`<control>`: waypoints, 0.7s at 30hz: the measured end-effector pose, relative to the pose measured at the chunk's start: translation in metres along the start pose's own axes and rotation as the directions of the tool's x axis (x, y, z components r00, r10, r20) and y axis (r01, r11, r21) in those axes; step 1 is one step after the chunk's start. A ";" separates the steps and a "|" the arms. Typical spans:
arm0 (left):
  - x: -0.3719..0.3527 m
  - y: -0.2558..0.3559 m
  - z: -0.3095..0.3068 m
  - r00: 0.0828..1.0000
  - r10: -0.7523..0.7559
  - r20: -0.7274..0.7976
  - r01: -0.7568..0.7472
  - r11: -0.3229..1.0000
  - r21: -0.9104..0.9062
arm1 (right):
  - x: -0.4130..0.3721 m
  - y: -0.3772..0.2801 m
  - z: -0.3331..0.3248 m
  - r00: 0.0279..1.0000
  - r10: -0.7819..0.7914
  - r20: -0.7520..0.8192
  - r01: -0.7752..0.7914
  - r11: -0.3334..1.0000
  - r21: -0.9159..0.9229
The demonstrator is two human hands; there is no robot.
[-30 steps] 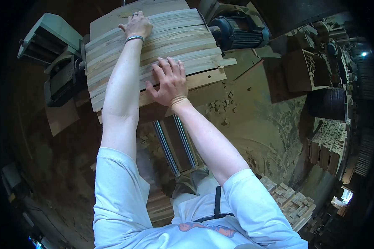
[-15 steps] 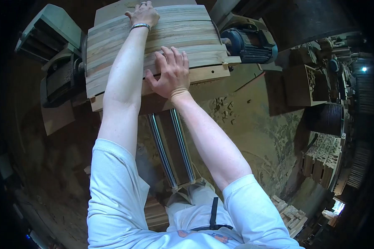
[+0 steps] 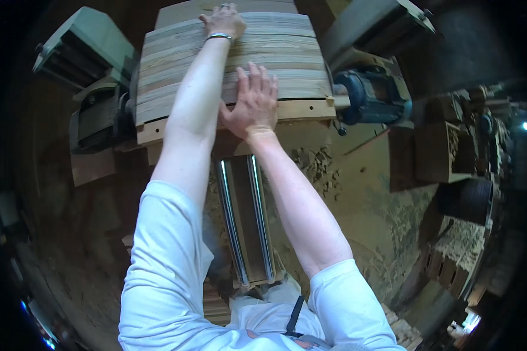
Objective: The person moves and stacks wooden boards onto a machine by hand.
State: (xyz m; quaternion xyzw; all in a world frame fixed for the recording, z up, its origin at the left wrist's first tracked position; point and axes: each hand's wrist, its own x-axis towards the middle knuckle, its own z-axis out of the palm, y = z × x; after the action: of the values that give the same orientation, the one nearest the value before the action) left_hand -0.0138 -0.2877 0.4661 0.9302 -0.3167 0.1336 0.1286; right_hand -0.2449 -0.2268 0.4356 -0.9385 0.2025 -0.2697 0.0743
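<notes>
A row of long wooden strips (image 3: pixel 287 55) lies side by side on the machine's carriage. My left hand (image 3: pixel 225 22) reaches to the far edge of the strips, its fingers spread over that edge, with a bracelet at the wrist. Nearer to me, my right hand (image 3: pixel 253 104) rests with fingers stretched on the nearest strips, its palm over the wooden front bar (image 3: pixel 298 110). Neither hand is wrapped round anything.
Blue motor (image 3: pixel 372 96) on the right, dark motor (image 3: pixel 99 120) on the left. Two shiny rails (image 3: pixel 231 219) run toward me below the carriage. Wood offcuts (image 3: pixel 319 167) lie on the floor; a wooden box (image 3: pixel 439 152) stands at the right.
The view has shifted, so the machine sits farther right and slightly lower. The near strips now line up evenly at the right end, where one stuck out before. Both hands remain on the wood.
</notes>
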 end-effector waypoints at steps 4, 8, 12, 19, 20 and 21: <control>0.004 0.000 0.003 0.999 -0.044 -0.024 0.044 0.999 0.009 | 0.001 -0.001 0.000 0.996 0.014 0.088 -0.009 0.999 -0.054; 0.004 0.002 -0.009 0.997 -0.033 -0.063 0.035 0.999 0.021 | 0.000 -0.001 -0.004 0.989 0.026 0.146 -0.017 0.998 -0.064; -0.004 0.004 -0.015 0.998 -0.029 -0.060 0.026 0.998 -0.056 | -0.006 -0.006 -0.011 0.989 0.038 0.145 -0.034 0.999 -0.032; -0.013 0.008 -0.020 1.000 0.031 0.007 -0.031 0.999 -0.036 | -0.012 -0.013 -0.033 0.974 0.088 0.209 -0.100 0.994 0.049; -0.009 0.009 -0.017 0.998 0.051 0.026 -0.050 0.998 -0.048 | -0.005 -0.013 -0.034 0.967 0.104 0.232 -0.119 0.992 0.050; -0.008 0.009 -0.008 0.998 0.066 0.007 -0.065 0.996 -0.061 | -0.002 -0.012 -0.030 0.969 0.110 0.222 -0.122 0.992 0.043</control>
State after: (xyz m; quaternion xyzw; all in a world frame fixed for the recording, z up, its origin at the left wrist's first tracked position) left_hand -0.0269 -0.2873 0.4724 0.9156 -0.3514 0.1239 0.1508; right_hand -0.2588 -0.2160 0.4631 -0.9466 0.2398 -0.1655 0.1382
